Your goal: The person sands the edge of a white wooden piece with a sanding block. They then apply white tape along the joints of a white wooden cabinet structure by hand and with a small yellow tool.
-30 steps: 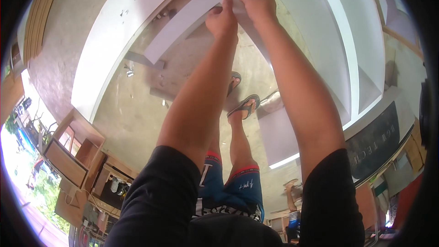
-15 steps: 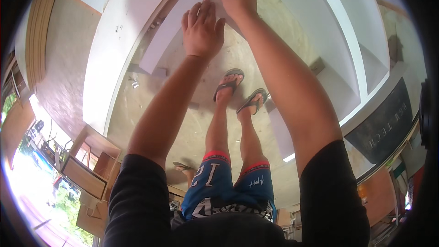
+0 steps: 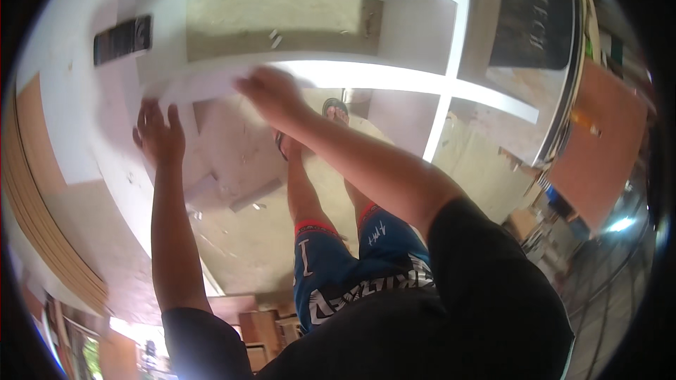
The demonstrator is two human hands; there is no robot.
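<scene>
My left hand has its fingers spread, the tips at the left end of a pale white strip, blurred by motion. My right hand is curled in a pinch on that strip, further along toward the middle. The strip lines up with a long white rail of a white panel framework divided into compartments. A dark phone lies on a white surface above my left hand. My sandalled feet stand beneath the framework, partly hidden by my right arm.
A dark lettered panel stands at upper right, beside an orange-brown board. Stacked wooden boards line the left edge. Small offcuts lie on the floor within the top compartment. Wooden furniture shows at the bottom.
The view has swung round, so the white framework runs crosswise. My left hand went from closed to spread fingers and moved left along the strip; my right hand followed, still curled on it.
</scene>
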